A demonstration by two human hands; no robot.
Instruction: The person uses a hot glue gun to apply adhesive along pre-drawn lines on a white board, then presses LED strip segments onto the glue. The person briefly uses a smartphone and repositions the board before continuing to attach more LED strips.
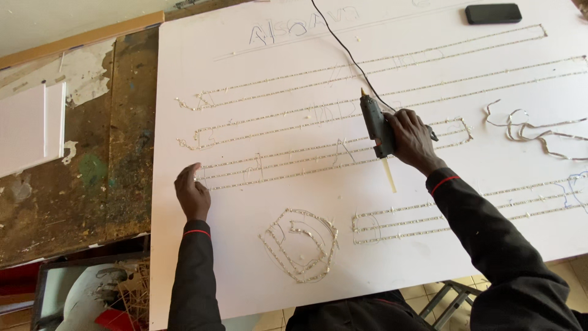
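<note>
Head view: right hand (pixel 411 138) wrapped around a grey hot glue gun (pixel 375 125), fingers curled shut on the grip, nozzle aimed far at a row of LED strip (pixel 318 110) laid across the white board (pixel 245 257). Black cord (pixel 343 46) trailing away toward the far edge; glue stick (pixel 389 175) jutting from the gun's near end. Left hand (pixel 193 195) pressed flat at the left end of the middle rows, fingers together, pinning strip and board. Likely mid-step: gluing strip down along pencilled lines. Next calls for a steady squeeze and slow travel along the row. Curled logo outline (pixel 300 245) near; loose strip offcuts (pixel 533 132) right; dark phone (pixel 493 13) far right; worn wooden surface (pixel 122 122) left.
</note>
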